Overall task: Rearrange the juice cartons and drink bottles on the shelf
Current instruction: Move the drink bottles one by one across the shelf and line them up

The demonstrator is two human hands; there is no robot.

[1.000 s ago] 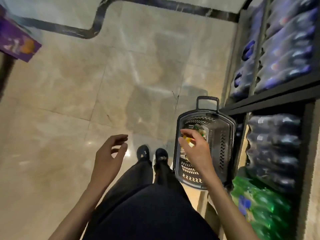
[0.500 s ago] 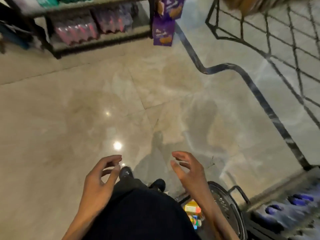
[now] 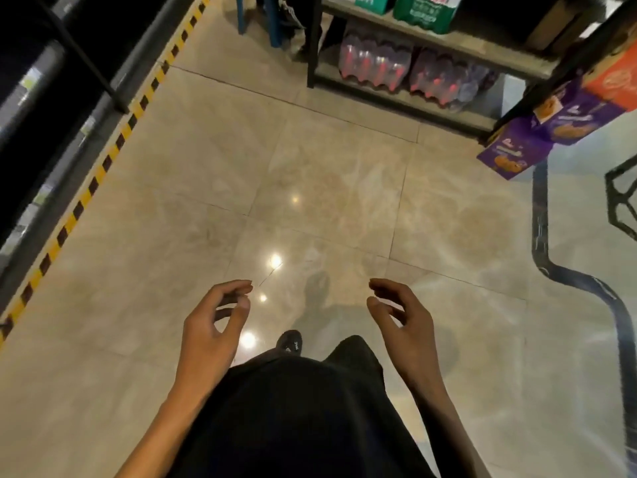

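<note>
The left hand [image 3: 206,334] and right hand [image 3: 408,327] hung apart over the tiled floor [image 3: 344,188], fingers [image 3: 238,286] loosely curled, holding nothing. A black shoe [image 3: 290,341] showed between them. Ahead stood a shelf [image 3: 448,46] with wrapped bottles [image 3: 375,65], seemingly red-capped through the blur, on its bottom board and a green pack [image 3: 427,10] above. Purple boxes [image 3: 510,151] sat at its right end. Striped tape [image 3: 103,167] ran along the floor's left edge.

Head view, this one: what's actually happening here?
Nothing is being handled right now. The person stands on the tiled floor with the left hand and right hand both empty, fingers loosely curled, held out in front of the body. Shrink-wrapped bottle packs sit on the low shelf across the floor, and purple boxes show at the right.
</note>
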